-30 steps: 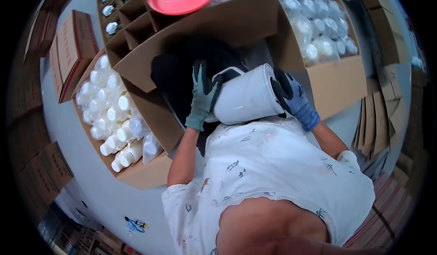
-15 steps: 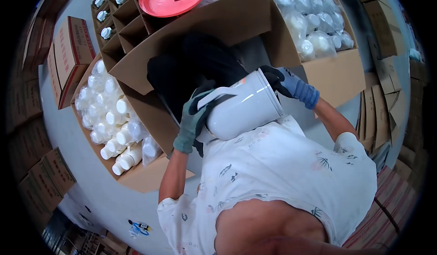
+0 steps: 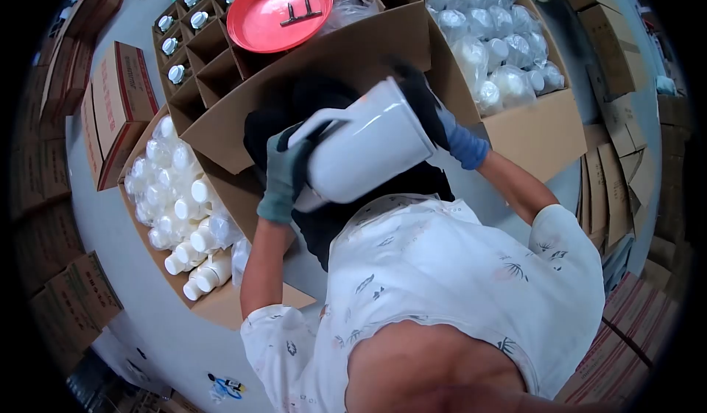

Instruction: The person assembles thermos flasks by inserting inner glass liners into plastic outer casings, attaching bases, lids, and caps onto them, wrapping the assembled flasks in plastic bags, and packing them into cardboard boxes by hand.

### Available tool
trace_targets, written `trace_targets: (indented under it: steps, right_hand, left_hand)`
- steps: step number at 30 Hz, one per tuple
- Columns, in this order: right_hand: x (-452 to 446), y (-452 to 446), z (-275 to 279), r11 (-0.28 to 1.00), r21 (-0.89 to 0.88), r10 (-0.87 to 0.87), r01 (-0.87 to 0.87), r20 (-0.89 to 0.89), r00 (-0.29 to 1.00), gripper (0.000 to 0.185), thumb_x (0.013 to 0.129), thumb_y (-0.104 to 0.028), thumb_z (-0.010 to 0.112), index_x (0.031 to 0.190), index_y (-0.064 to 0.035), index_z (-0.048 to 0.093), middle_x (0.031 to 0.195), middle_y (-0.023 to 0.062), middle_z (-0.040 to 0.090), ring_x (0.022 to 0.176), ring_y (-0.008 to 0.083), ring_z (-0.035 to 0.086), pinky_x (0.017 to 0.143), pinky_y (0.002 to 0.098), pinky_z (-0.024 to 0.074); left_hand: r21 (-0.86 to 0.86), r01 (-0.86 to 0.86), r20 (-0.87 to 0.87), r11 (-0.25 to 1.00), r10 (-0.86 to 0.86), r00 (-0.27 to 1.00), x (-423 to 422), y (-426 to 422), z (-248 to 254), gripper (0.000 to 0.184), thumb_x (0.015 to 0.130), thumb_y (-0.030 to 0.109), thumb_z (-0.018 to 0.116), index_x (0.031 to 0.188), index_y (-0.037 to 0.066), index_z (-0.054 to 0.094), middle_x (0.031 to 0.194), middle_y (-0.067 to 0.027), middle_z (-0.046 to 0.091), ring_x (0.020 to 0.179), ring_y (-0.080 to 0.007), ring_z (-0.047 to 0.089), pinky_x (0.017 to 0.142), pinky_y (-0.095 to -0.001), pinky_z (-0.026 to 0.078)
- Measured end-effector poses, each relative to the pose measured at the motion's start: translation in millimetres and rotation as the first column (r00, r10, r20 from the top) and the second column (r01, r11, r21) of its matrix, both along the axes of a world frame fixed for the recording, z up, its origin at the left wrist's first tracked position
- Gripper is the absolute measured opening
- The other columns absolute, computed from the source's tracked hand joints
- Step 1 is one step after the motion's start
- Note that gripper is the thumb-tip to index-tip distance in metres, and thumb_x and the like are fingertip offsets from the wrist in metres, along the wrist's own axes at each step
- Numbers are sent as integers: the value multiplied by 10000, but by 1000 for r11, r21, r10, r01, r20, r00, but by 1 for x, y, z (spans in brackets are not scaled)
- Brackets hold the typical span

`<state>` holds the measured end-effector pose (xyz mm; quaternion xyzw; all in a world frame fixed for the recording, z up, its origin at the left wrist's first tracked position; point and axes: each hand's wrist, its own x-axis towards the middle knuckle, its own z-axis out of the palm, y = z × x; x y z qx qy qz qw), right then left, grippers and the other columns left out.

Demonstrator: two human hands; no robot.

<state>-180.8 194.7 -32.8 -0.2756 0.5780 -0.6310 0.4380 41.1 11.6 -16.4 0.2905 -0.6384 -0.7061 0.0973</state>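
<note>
A white jug (image 3: 372, 148) with a side handle is held tilted over my lap. My left hand (image 3: 283, 170), in a grey-green glove, is closed on it at the handle and base end. At the jug's wide rimmed end is my right hand (image 3: 434, 114), in a dark glove with a blue cuff. It is against or right beside the rim. Its fingers are smeared by motion, so their grip is unclear. The inside of the jug is turned out of sight.
Ahead, a divided carton (image 3: 309, 63) holds white-capped items and a red basin (image 3: 269, 30) with two small dark pieces. Cartons of plastic-wrapped white items stand at the left (image 3: 173, 184) and right (image 3: 534, 122). Flattened cardboard (image 3: 607, 184) leans farther right.
The jug has moved up and left, away from my shirt, and tilts more steeply. My left hand moved left with it. The right hand shifted up and left along the rim and is now blurred.
</note>
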Motion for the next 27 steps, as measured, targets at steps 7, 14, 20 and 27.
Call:
trace_targets:
  steps: [7,14,20,27]
  right_hand:
    - [-21,-16,-24,980,-145,96,-133,-237,967,552,921,-300,580,1384,-68,389,1398,179,386,1307,253,386,1083,378,340]
    - [-19,-18,97,840,-107,185,-531,-864,467,660,872,-436,574,1415,-102,403,1413,203,354,1307,426,337,1111,460,259]
    - [5,-11,13,988,-118,89,-97,-76,993,781,824,-388,679,1442,-75,318,1439,121,353,1320,235,364,1126,376,266]
    - [1,-5,16,999,49,6,3,-166,986,754,842,-538,624,1395,-74,405,1365,149,434,1296,248,385,1095,381,322]
  left_hand:
    - [-796,-153,-295,586,-155,943,-31,29,27,336,733,-4,595,1053,32,688,1083,-167,673,1090,-329,615,1048,-424,403]
    - [391,-145,-33,909,171,985,15,-13,-62,310,820,63,601,1110,-29,659,1046,-129,671,963,-180,622,870,-303,487]
    - [-598,-195,-292,777,16,956,-23,9,13,374,717,34,632,1089,38,676,1124,-129,649,1122,-289,586,1015,-391,440]
    - [-760,-114,-286,640,-172,943,-28,-5,12,332,684,14,632,1009,31,694,1036,-132,694,1006,-312,646,981,-388,472]
